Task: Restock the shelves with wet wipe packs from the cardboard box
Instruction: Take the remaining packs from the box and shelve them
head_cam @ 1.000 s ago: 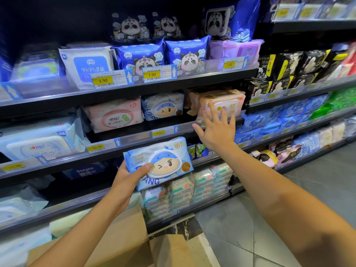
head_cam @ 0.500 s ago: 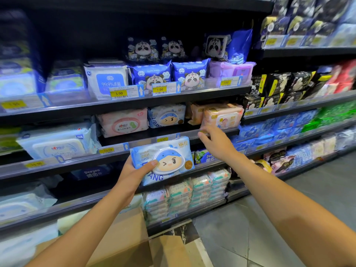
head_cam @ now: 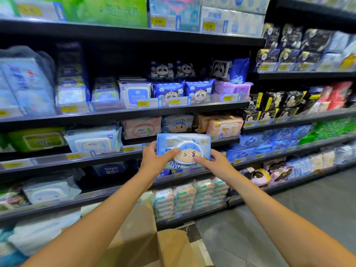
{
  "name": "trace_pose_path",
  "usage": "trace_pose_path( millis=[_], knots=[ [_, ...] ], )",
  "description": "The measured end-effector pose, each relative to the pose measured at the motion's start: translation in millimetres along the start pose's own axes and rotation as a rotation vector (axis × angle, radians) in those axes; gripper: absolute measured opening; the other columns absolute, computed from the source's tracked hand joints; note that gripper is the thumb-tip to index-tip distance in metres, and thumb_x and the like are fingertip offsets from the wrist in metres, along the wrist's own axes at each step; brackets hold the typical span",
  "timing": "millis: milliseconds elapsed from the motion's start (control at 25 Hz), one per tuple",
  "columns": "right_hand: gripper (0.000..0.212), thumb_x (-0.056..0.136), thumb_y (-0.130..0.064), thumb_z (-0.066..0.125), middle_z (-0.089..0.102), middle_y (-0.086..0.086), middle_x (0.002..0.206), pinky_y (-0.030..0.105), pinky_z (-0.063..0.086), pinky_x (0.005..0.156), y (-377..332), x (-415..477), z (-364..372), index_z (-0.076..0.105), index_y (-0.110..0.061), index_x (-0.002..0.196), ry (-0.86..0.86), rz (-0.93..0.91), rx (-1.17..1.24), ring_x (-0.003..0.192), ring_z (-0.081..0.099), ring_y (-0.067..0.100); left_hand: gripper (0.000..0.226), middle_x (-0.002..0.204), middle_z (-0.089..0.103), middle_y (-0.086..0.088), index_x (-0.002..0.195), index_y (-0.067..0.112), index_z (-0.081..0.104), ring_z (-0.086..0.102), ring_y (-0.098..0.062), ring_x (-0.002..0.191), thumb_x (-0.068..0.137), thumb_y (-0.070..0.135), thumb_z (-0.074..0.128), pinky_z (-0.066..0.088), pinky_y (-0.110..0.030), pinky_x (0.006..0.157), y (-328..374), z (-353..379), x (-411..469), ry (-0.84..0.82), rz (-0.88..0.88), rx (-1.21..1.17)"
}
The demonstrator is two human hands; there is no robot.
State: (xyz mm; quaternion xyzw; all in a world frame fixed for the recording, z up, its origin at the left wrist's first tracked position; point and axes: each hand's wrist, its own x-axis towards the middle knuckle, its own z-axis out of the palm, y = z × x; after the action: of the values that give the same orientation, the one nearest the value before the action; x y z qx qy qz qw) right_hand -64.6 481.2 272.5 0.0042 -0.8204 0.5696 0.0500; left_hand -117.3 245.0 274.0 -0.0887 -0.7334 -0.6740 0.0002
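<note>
Now the left hand and right hand are gripping a wipe pack just before the shelf edge.
Behind, a matching pack is sitting between a pink pack and a peach pack.

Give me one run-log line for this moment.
left hand: holds wipe pack | right hand: holds it | wipe pack: before shelf, not placed
</note>
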Motion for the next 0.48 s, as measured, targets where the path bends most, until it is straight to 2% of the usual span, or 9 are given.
trace_pose_path(
  millis=[80, 200, 320, 400, 480],
  knots=[
    [0.031, 0.091, -0.040, 0.077, 0.075, -0.011, 0.110, 0.026, 0.059, 0.079, -3.0, -0.5, -5.2, 0.072, -0.027, 0.118, 0.084, -0.054, -0.005, 0.099, 0.071, 0.010, 0.053, 0.120, 0.070, 0.006, 0.107, 0.044, 0.070, 0.073, -0.013, 0.102, 0.064, 0.072, 0.085, 0.062, -0.039, 0.092, 8.2, 2.2, 1.4, -0.012, 0.006, 0.125],
    [0.034, 0.088, -0.041, 0.081, 0.079, -0.008, 0.105, 0.028, 0.060, 0.079, -5.4, 9.5, -14.0, 0.077, -0.022, 0.115, 0.137, -0.105, -0.069, 0.097, 0.073, 0.010, 0.042, 0.109, 0.076, 0.012, 0.118, 0.037, 0.069, 0.074, -0.010, 0.100, 0.082, 0.053, 0.082, 0.062, -0.037, 0.090, 18.8, 6.9, 3.0, -0.067, 0.015, 0.143],
    [0.034, 0.084, -0.045, 0.083, 0.074, -0.016, 0.103, 0.021, 0.053, 0.073, -7.5, 24.9, -16.5, 0.074, -0.030, 0.112, 0.207, -0.050, -0.111, 0.095, 0.067, 0.001, 0.053, 0.116, 0.072, 0.009, 0.128, 0.027, 0.062, 0.070, -0.011, 0.104, 0.084, 0.048, 0.082, 0.061, -0.034, 0.083, 20.8, 11.6, 16.7, -0.034, 0.027, 0.184],
    [0.036, 0.082, -0.047, 0.084, 0.072, -0.018, 0.102, 0.021, 0.049, 0.070, -7.2, 40.7, -17.8, 0.072, -0.033, 0.112, 0.252, -0.027, -0.149, 0.094, 0.065, -0.001, 0.060, 0.116, 0.065, 0.005, 0.126, 0.023, 0.052, 0.066, -0.012, 0.102, 0.082, 0.046, 0.085, 0.059, -0.032, 0.075, 19.6, 13.9, 29.5, 0.018, 0.002, 0.198],
    [0.040, 0.080, -0.045, 0.085, 0.072, -0.017, 0.102, 0.023, 0.050, 0.071, -2.5, 59.9, -17.3, 0.071, -0.033, 0.115, 0.280, -0.021, -0.151, 0.094, 0.064, 0.000, 0.056, 0.111, 0.062, 0.007, 0.121, 0.021, 0.049, 0.063, -0.007, 0.095, 0.083, 0.041, 0.086, 0.056, -0.027, 0.072, 15.9, 15.8, 44.2, 0.034, 0.002, 0.239]
  ],
)
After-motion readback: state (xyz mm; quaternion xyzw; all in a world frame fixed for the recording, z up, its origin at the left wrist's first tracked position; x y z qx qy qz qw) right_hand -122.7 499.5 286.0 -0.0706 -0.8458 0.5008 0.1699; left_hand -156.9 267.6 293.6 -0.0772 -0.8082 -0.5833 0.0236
